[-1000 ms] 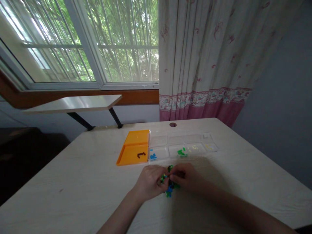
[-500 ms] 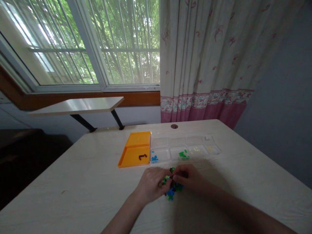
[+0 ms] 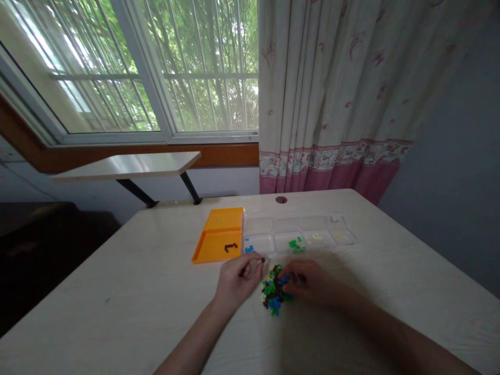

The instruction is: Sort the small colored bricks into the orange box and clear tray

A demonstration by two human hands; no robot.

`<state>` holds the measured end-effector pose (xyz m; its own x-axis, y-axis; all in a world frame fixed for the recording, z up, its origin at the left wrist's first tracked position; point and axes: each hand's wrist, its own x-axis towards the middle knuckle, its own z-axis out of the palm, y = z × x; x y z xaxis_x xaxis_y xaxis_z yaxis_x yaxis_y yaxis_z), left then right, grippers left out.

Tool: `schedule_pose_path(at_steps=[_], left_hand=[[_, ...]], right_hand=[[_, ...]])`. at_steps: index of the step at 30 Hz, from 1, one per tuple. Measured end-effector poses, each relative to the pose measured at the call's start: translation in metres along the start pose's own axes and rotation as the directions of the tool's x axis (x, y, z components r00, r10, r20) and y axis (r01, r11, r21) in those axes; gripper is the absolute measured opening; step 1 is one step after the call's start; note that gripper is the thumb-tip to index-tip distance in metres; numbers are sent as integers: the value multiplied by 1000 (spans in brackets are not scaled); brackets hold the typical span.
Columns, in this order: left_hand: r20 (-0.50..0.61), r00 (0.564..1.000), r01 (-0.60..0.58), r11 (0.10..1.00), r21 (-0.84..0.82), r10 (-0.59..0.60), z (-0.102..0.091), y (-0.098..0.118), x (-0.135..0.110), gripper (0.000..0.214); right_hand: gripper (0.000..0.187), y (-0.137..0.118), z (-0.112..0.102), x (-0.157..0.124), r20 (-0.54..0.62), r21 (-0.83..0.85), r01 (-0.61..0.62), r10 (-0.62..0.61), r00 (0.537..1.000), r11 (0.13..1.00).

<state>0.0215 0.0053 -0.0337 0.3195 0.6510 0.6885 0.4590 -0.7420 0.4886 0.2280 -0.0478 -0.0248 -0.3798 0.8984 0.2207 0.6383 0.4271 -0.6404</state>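
Note:
A small dark brown plastic piece is pinched between the thumb and forefinger of my left hand, held just off the near side of the trays. Below and to its right lies a pile of small pieces in brown, green, blue and yellow. My right hand rests at the pile's right side, fingers curled at its edge; whether they grip a piece is hidden. Beyond the hands, an orange tray carries a few brown pieces. Beside it, a clear divided tray holds blue, green and yellow pieces sorted by compartment.
The pale wooden table has a round cable hole near its back edge. A raised shelf on black legs stands at the back left. Behind are a barred window and a patterned curtain.
My left hand has drawn away from the pile, up and slightly left, with a brown piece in its fingertips. My right hand stays by the pile, now more of which shows.

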Motion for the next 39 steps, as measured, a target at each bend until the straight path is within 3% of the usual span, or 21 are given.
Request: schedule_pose_path(at_steps=[4,9,19,23,27,31,33,35,39], left_hand=[[-69,997,-25,998,49,28,-1,1,2,10],[-90,994,-49,993,108,59,-2,1,2,10],[-81,995,-44,989,139,56,-2,0,2,13],[-82,985,167,965,202,-153,-7,-7,5,20],[-148,889,457,821,341,-433,-19,-20,13,23],[-173,817,559,684,469,-550,-27,-33,17,27],[-157,819,552,680,482,-552,-27,-36,17,28],[-98,850,502,739,450,-518,-25,-35,15,27],[225,936,210,944,253,-269,-15,-24,6,23]], right_hand=[[23,0,-3,-2,94,-75,74,-66,993,994],[24,-3,1,0,168,-33,139,-131,977,990],[19,-6,6,0,193,-34,156,-146,970,987],[18,-6,4,0,170,-59,121,-110,979,991],[16,-3,2,0,126,-86,56,-45,991,995],[15,1,1,-1,81,-70,38,-32,996,997],[14,1,1,-1,55,-52,29,-27,998,998],[13,0,0,-1,18,-30,-3,3,1000,1000],[13,0,1,2,-61,31,-88,89,994,996]])
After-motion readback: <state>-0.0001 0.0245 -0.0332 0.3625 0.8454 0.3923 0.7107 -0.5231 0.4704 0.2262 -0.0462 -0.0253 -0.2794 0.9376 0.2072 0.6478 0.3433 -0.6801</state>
